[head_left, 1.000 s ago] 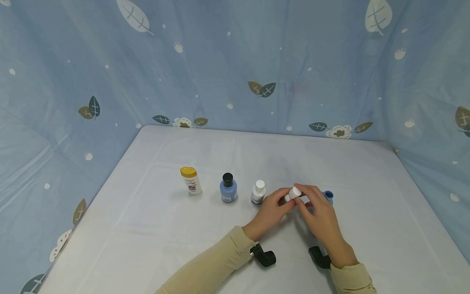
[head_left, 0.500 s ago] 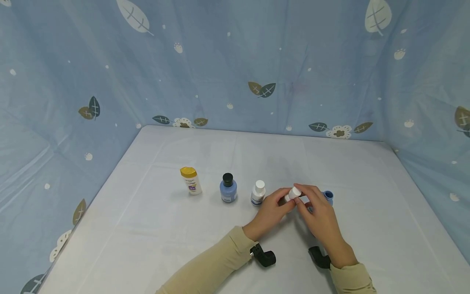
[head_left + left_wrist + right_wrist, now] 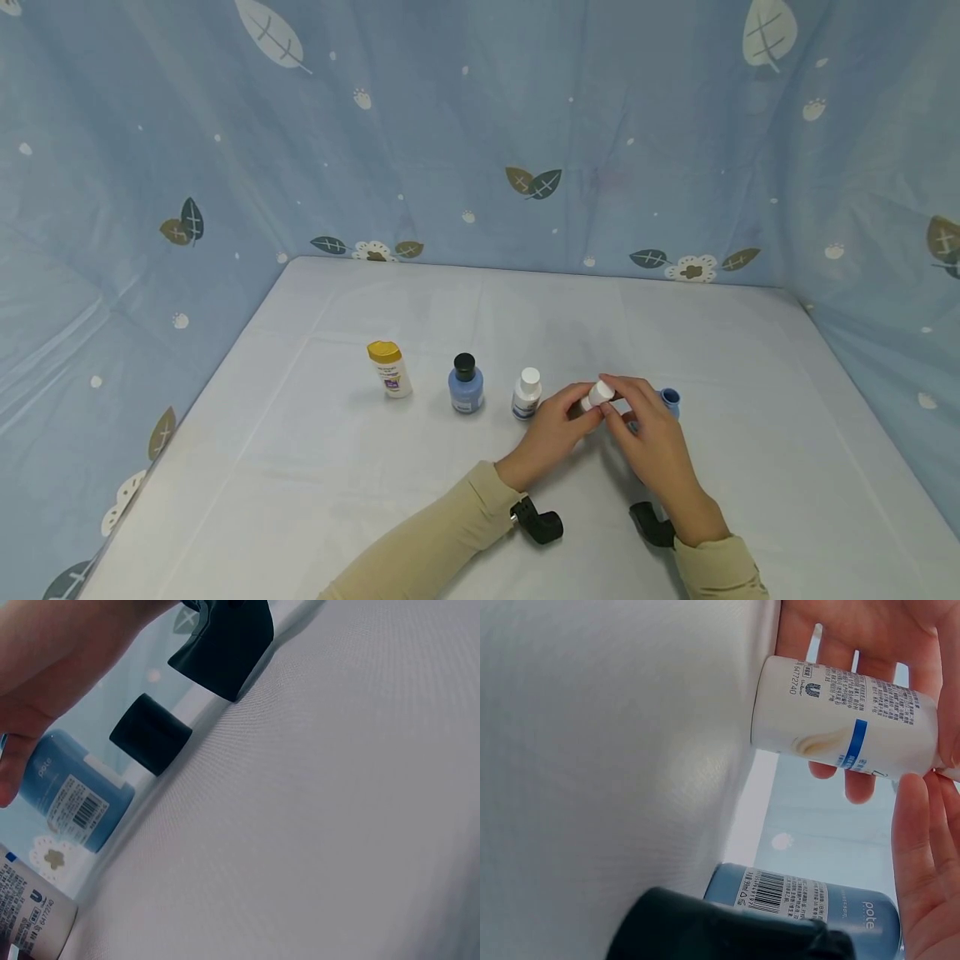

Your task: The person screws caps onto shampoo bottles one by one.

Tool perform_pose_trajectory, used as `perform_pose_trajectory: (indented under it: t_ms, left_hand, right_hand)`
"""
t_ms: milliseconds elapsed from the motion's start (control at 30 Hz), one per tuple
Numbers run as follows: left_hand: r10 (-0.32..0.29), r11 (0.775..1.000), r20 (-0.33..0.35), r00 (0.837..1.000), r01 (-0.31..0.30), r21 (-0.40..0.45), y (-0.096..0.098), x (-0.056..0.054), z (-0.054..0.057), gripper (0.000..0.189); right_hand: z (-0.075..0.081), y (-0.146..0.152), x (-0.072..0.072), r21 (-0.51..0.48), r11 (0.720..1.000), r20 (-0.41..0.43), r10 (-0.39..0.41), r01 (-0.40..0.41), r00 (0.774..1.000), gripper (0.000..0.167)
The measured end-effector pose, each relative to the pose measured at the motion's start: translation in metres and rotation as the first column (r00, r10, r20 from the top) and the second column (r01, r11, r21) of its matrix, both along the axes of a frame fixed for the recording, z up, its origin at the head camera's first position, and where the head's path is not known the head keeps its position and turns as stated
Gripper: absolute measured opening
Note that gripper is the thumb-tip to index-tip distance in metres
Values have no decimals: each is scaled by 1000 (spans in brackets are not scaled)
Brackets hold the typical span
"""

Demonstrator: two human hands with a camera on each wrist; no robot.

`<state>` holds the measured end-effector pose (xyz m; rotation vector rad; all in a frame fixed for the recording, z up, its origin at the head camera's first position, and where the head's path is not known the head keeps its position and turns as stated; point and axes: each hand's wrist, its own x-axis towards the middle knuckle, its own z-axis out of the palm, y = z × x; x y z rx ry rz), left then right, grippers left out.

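Note:
My left hand (image 3: 551, 433) holds a small white plastic bottle (image 3: 840, 712) with printed text and a blue stripe. In the right wrist view, the left fingers lie behind that bottle, whose base is on or close to the cloth. My right hand (image 3: 656, 442) pinches the bottle's white cap (image 3: 602, 392) between thumb and fingers. The head view shows the cap tilted, with most of the bottle hidden by the hands. Just beyond the right hand stands an uncapped blue bottle (image 3: 671, 399), partly hidden. A black cap (image 3: 150, 733) sits on the cloth near it.
Left of the hands stand a white bottle with a white cap (image 3: 527, 393), a blue bottle with a black cap (image 3: 466, 385) and a yellow-capped bottle (image 3: 390, 369). The white cloth-covered table (image 3: 315, 483) meets blue patterned curtains (image 3: 450, 125). Both wrists carry black cameras (image 3: 542, 525).

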<state>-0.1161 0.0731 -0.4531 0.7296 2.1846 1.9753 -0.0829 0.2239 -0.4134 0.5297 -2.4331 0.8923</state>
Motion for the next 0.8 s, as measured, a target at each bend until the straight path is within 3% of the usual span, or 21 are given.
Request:
perform_pose_trajectory:
  t_ms: [800]
  left_hand:
    - [6,1000,-8,1000,-6,-8,0,-1,-2,31]
  right_hand:
    - [2,-2,1,6,1000,9,-7,7,1000,44]
